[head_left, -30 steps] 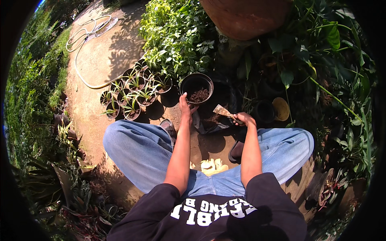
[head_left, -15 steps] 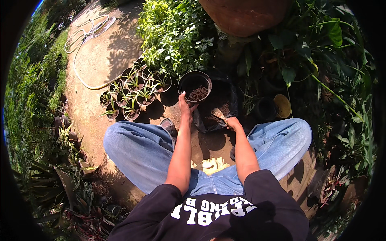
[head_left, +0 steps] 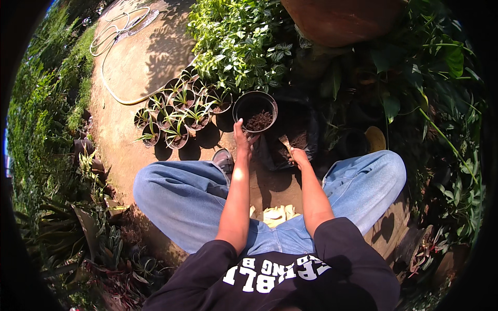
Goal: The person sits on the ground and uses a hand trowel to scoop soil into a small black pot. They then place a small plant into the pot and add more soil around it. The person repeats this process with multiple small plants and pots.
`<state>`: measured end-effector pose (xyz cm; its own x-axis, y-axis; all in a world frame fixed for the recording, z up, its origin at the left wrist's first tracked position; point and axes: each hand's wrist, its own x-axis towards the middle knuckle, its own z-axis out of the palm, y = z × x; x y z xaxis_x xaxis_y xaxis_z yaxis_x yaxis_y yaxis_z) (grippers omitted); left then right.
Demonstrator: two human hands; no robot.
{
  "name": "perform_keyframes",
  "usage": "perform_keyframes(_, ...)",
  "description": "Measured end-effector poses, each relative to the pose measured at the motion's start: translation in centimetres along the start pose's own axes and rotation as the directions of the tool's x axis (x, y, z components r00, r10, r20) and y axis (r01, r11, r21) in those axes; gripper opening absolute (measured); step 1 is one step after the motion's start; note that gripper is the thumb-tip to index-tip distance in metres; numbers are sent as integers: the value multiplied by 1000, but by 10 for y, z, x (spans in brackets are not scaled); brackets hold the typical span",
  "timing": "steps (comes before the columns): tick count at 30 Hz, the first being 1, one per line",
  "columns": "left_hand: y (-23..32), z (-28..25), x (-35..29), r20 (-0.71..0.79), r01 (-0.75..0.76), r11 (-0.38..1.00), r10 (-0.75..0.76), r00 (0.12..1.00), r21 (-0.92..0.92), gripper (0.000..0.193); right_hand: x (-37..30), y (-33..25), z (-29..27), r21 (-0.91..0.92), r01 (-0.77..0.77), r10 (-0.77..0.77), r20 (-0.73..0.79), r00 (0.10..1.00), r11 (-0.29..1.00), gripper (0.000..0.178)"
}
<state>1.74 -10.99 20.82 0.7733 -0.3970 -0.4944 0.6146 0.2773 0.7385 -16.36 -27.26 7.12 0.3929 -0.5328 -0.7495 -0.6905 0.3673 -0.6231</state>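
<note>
My left hand (head_left: pixel 243 138) is closed on the near side of a round black plant pot (head_left: pixel 236 115), which is tilted so that dark crumbly soil (head_left: pixel 259 121) shows inside. To its right lies a black plastic bag (head_left: pixel 265 155) with more dark soil in it. Over that bag, my right hand (head_left: pixel 298 156) grips a small tan trowel-like tool (head_left: pixel 285 141), its flat end pointing up and left. The tool's exact kind is hard to make out, and shadow hides part of the bag.
Several small pots with spiky seedlings (head_left: pixel 182 99) stand left of the pot. Behind grows a leafy green bush (head_left: pixel 244 46); a large terracotta planter (head_left: pixel 342 23) is at the far right. A pale hose (head_left: pixel 105 78) curls on the ground. Yellowish gloves or cloth (head_left: pixel 277 215) lie between my legs.
The tool has come up more upright over the bag, its tip lifted away from the soil. My left hand still holds the pot; the whole view has shifted slightly.
</note>
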Motion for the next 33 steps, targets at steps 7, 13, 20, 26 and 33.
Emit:
perform_keyframes(7,1,-18,11,-24,-5,999,4,1000,-40,64,18,-15,29,80,69,-67,-26,997,994,31)
perform_keyframes(13,5,-19,11,-67,-18,999,14,998,-50,69,38,-29,51,86,74,-68,-71,995,994,33)
perform_keyframes(20,3,-22,12,-67,-5,999,3,998,-43,59,46,-54,58,95,4,3,-71,997,996,31)
perform_keyframes(26,9,-6,-4,-34,-6,1000,5,999,-4,73,44,-47,41,115,22,-21,-14,1000,993,30)
perform_keyframes(33,19,2,-24,-45,-53,998,55,997,43,73,22,-17,13,168,25,-33,44,998,985,31)
